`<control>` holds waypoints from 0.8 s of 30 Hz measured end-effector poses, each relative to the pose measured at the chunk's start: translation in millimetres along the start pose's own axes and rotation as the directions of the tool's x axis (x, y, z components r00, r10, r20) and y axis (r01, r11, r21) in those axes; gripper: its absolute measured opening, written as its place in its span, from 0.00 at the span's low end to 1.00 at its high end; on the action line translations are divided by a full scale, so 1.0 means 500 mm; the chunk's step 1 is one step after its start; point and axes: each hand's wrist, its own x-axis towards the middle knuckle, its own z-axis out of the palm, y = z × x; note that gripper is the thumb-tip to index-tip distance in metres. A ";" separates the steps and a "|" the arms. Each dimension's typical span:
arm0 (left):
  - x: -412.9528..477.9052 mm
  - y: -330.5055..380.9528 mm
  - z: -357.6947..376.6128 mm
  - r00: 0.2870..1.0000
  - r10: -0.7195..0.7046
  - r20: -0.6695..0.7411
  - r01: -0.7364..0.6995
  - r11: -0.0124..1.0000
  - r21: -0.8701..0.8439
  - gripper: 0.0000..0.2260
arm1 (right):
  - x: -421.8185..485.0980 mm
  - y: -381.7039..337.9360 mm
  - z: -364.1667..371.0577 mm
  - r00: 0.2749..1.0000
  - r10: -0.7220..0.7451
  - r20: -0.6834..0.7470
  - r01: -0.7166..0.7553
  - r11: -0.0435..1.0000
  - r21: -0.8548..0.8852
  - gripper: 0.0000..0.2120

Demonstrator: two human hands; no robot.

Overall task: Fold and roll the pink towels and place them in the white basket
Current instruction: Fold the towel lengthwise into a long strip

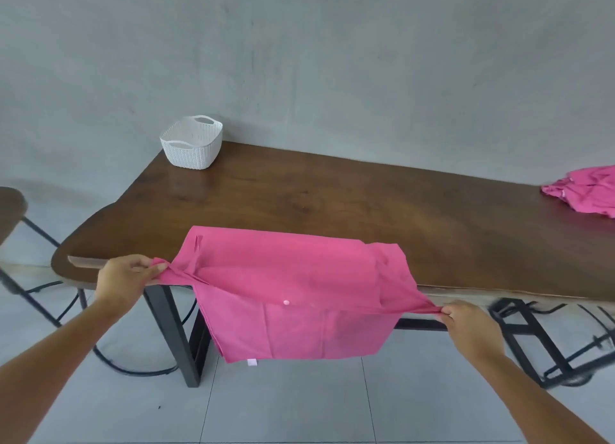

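the left hand (128, 277) and the right hand (466, 323) each pinch one side of a pink towel (293, 294), stretched over the near edge of the table (332, 194). the white basket (191, 142) stands at the far corner, other towels (589, 190) at right.

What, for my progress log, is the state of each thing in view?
Pink towel: spread, unrolled, half on the table, half hanging off its near edge.
Left hand: pinches its left corner.
Right hand: pinches its right corner.
White basket: upright, no towel seen inside.
Towel heap: crumpled, unfolded, far right.
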 end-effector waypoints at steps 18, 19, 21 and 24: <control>-0.319 0.045 -0.033 0.991 -0.033 -0.129 0.010 0.985 -0.172 0.07 | -0.170 0.214 -0.081 0.978 -0.016 -0.207 0.055 0.981 0.188 0.19; -0.332 0.044 -0.035 0.991 -0.025 -0.130 0.002 0.985 -0.171 0.07 | -0.178 0.218 -0.081 0.979 0.014 -0.203 0.031 0.975 0.219 0.19; -0.355 0.041 -0.037 0.990 -0.017 -0.142 -0.009 0.983 -0.182 0.07 | -0.194 0.221 -0.083 0.978 0.054 -0.203 0.002 0.964 0.264 0.18; -0.377 0.041 -0.034 0.988 -0.027 -0.152 -0.006 0.978 -0.209 0.07 | -0.214 0.222 -0.089 0.977 0.098 -0.192 -0.020 0.928 0.373 0.14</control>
